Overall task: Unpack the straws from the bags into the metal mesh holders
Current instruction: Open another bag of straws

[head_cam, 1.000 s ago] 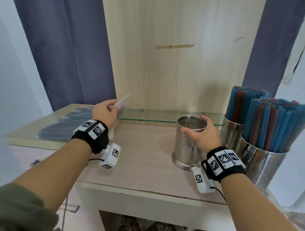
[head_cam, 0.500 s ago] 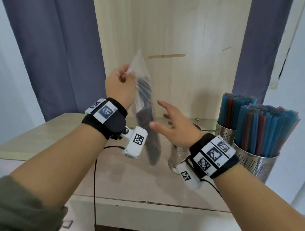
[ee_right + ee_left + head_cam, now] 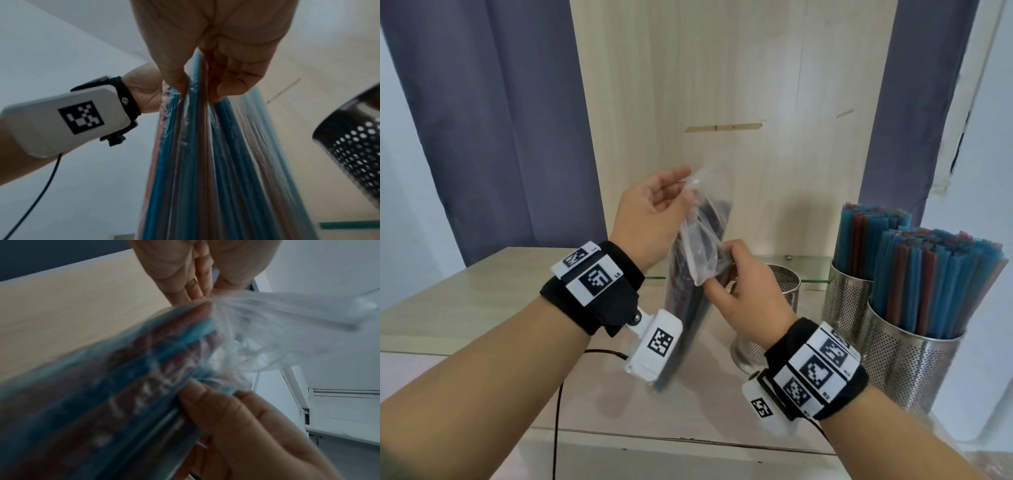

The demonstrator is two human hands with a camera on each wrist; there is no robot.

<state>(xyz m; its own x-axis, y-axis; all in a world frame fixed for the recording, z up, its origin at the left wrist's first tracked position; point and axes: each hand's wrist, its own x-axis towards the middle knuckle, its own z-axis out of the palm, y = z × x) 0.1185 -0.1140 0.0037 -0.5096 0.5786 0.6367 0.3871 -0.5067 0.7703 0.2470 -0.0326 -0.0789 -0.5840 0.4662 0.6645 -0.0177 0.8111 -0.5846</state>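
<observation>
crinkled clear bag (image 3: 697,253), blue straws (image 3: 205,162), perforated steel holder (image 3: 780,284)

Bag (image 3: 700,253): clear, glossy, crinkled plastic film. Holders (image 3: 914,363): shiny perforated metal. Straws (image 3: 935,284): matt blue and red. Counter (image 3: 482,301): pale, smooth wood-grain; back panel (image 3: 739,85) alike. Curtains (image 3: 500,120): matt cloth.

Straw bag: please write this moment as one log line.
stage: opening bag | left hand: pinches top of straw bag | right hand: grips bag lower | empty holder: behind right hand | filled holders: two
</observation>
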